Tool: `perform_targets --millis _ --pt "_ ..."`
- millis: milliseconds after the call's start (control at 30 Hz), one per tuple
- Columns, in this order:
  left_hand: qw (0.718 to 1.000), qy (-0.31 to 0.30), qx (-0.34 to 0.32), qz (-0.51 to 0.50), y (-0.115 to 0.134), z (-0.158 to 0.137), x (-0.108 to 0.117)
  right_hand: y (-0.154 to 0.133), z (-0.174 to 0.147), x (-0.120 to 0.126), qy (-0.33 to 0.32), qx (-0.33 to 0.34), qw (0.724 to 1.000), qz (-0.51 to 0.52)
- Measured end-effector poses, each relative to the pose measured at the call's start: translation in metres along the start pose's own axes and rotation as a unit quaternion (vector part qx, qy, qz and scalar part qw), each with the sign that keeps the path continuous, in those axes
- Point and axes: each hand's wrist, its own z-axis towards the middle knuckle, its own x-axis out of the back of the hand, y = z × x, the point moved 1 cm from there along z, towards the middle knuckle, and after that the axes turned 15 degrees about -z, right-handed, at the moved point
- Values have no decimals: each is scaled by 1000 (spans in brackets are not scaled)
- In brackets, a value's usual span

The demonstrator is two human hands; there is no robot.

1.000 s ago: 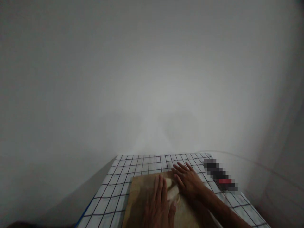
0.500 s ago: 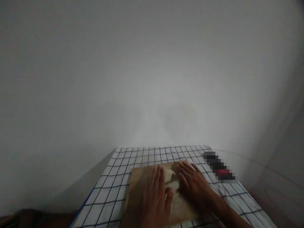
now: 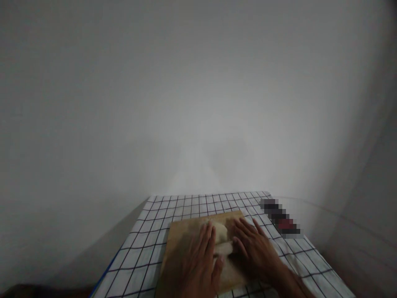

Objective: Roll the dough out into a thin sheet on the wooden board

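A pale rolling pin (image 3: 223,248) lies crosswise on a wooden board (image 3: 178,238), between and partly under my hands. Just beyond it, a lump of whitish dough (image 3: 221,233) shows between my fingers, pressed against the board. My left hand (image 3: 201,256) rests flat over the pin's left part, fingers stretched forward and thumb apart. On the right part lies my right hand (image 3: 256,248), its fingers extended and slightly spread. Both palms hide the ends of the pin, and the left fingers cover some of the dough.
Under the board is a table with a white, black-checked cloth (image 3: 139,240). A blurred-out dark and red object (image 3: 281,217) lies by the table's right edge. A plain pale wall (image 3: 198,103) rises behind the table.
Both hands have drawn slightly back towards me over the board. More of the rolling pin and dough shows between them. The view has shifted a little.
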Motion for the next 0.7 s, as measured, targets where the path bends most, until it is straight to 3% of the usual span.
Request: perform_targets --millis 200,300,400,500,600,700 --pt "996 -43 62 -44 -43 31 -25 15 88 -11 -61 -11 998 8" --pt "995 -46 83 -31 -53 36 -36 18 108 -16 -86 -2 996 21" --pt "993 0 115 -2 -42 32 -40 17 100 -18 -81 -9 996 19" --pt "992 40 120 6 -19 22 -34 12 72 -17 -50 -27 998 8" --pt "993 51 101 15 -3 12 -23 6 40 -11 -5 -37 999 -4" --pt "997 55 37 32 1 1 -14 -3 9 -5 32 -27 999 -22"
